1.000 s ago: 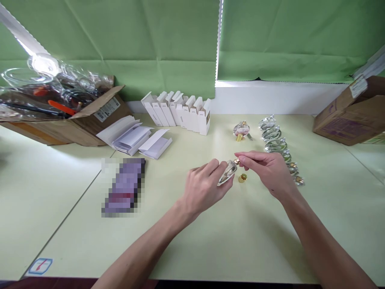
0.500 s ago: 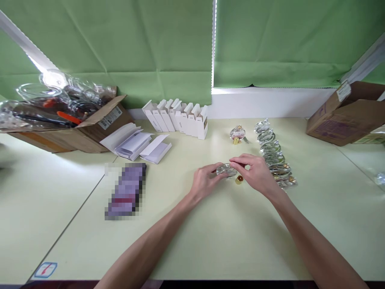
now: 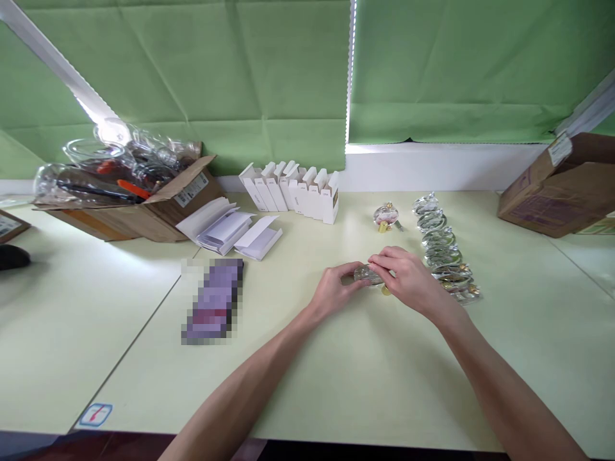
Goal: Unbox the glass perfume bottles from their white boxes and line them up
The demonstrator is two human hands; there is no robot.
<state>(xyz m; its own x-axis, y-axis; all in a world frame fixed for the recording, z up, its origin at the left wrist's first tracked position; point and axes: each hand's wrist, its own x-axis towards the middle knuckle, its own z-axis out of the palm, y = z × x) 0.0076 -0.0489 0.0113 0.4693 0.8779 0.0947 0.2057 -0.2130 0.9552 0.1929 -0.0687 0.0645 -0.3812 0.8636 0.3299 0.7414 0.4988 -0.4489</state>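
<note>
My left hand (image 3: pixel 336 288) grips a clear, flat oval glass perfume bottle (image 3: pixel 364 274) between thumb and fingers, just above the table. At the bottle's top right end, the fingertips of my right hand (image 3: pixel 401 275) are pinched together; whether a small part sits between them is hidden. Below that hand a gold cap (image 3: pixel 385 291) stands on the table, mostly covered by the fingers. Farther back is another perfume bottle (image 3: pixel 385 214) with pinkish contents or label, and a gold cap (image 3: pixel 383 227) in front of it. A row of several clear bottles (image 3: pixel 439 238) runs along the right.
White cartons (image 3: pixel 302 195) stand in a row against the wall. Opened white boxes (image 3: pixel 223 227) lie left of them. A cardboard box (image 3: pixel 168 208) of plastic-wrapped items is at the left, another cardboard box (image 3: pixel 542 192) at the right. A blurred purple item (image 3: pixel 214 301) lies left of my hands.
My right hand has closed in over the bottle's right end and now hides more of it and the gold cap. The whole view has shifted slightly to the left.
</note>
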